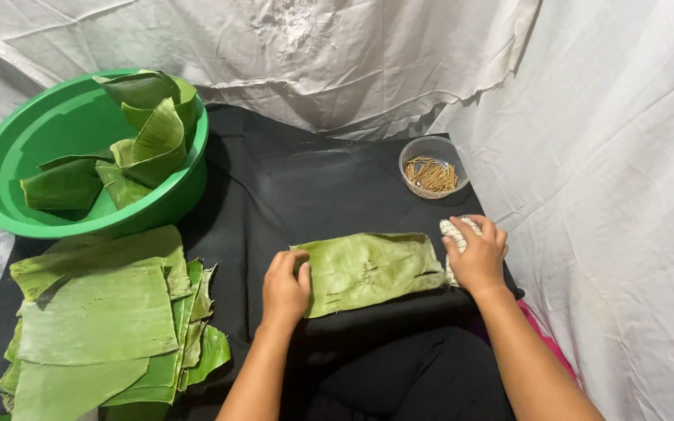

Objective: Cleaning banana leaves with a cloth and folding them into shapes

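Near edge: person's lap in dark cloth, both forearms reaching fwd onto the black cloth (274,187) that covers the work surface.

Landmark = the single banana leaf piece (372,269) lying flat on the black cloth, just in front of the person.

Left hand (285,288) rests on the leaf's left end, fingers together and pressed flat, pinning it; nothing clamped. Right hand (477,253) sits at the leaf's right end, fingers curled shut around a white cloth pad (455,231) w/ dark flecks, touching the leaf edge.

Step in hand, by my read: wiping the leaf clean, one hand anchoring, the other at the end of a stroke or about to start one. Next move prob. calls for drawing the pad along the grain, light pressure, since the leaf already shows small splits and could tear across.

Left of the leaf: a stack of flat leaf pieces (103,320). Beyond and left: green basin (17,148) holding curled leaf pieces (150,136). Beyond and right: small clear bowl (433,166) of thin brown sticks. Farthest back: white sheet (368,54) hung as a backdrop.
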